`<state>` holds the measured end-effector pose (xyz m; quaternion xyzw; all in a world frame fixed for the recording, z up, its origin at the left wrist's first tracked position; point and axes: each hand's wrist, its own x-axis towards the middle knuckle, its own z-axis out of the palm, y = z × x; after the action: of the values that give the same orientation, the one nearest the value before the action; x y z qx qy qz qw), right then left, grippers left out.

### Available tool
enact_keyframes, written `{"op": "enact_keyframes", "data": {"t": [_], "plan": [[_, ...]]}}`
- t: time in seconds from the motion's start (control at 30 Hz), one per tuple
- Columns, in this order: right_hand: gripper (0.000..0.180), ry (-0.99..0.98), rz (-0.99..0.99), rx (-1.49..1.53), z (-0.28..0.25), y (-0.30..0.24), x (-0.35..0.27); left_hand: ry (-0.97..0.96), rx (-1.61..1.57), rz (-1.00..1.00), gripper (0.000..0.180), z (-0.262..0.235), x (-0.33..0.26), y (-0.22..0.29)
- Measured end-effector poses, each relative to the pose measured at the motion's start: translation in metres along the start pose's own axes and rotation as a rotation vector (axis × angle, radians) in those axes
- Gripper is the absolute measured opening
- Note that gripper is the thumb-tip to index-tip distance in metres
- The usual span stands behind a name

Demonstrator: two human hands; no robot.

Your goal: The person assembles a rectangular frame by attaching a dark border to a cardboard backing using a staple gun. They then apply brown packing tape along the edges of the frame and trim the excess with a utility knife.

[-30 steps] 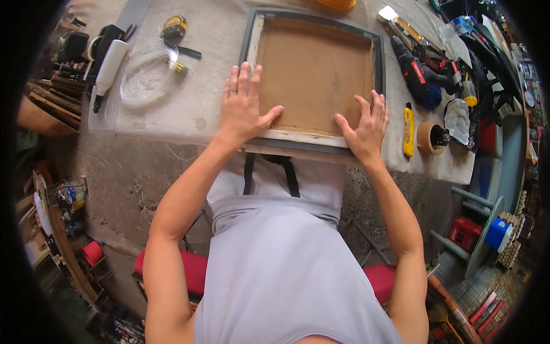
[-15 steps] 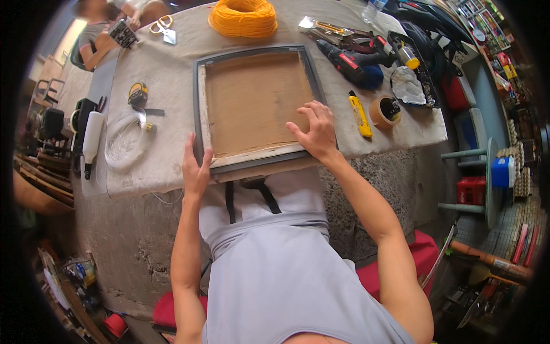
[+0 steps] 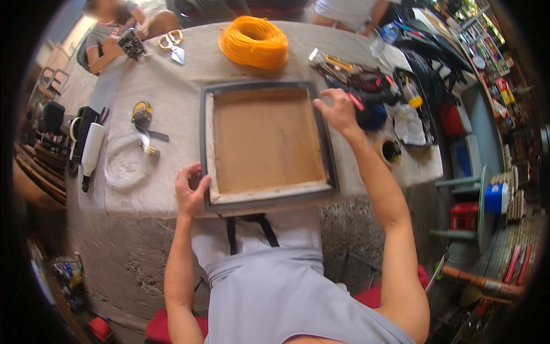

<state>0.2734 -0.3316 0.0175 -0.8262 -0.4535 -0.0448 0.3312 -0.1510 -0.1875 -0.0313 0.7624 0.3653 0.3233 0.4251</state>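
By the lower left corner of a dark-bordered panel point(image 3: 266, 140), the person's left hand point(image 3: 192, 192) has its thumb and fingers apart, thumb at the border; how firmly it touches cannot be told. Near the upper right corner, the right hand point(image 3: 342, 112) has its fingers loosely curled, the thumb apart from them; contact with the border is unclear. The panel, brown inside a whitish strip, lies flat at the near edge of a cloth-covered table point(image 3: 166, 80). Beyond it sits a coil of orange cord point(image 3: 254, 45). To the left are a tape measure point(image 3: 142, 113) and a white bottle point(image 3: 93, 148); scissors point(image 3: 179, 55) lie farther back. Tools point(image 3: 349, 71) crowd the right side.
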Motion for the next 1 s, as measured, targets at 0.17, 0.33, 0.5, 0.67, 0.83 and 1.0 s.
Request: {"op": "enact_keyframes", "data": {"t": [0.17,0.33,0.5,0.67,0.83,1.0], "plan": [[0.058,-0.13,0.164,-0.431,0.016,0.077,0.11,0.047,0.132,0.085,0.038,0.003,0.0,0.009],[0.067,-0.284,0.265,-0.709,0.038,0.077,0.138,0.035,0.18,0.113,0.038,-0.007,0.001,0.022],[0.054,-0.25,0.088,-0.797,0.04,0.072,0.14,0.032,0.178,0.1,0.038,-0.009,0.002,0.024],[0.047,-0.157,0.01,-0.683,0.003,0.056,0.139,0.038,0.148,0.117,0.038,-0.007,0.003,0.022],[0.043,-0.272,-0.07,-0.384,-0.077,-0.017,0.118,0.055,0.132,0.117,0.037,-0.004,0.002,0.023],[0.034,-0.545,-0.207,-0.24,-0.121,-0.092,0.052,0.086,0.133,0.134,0.038,-0.004,0.0,0.019]]}}
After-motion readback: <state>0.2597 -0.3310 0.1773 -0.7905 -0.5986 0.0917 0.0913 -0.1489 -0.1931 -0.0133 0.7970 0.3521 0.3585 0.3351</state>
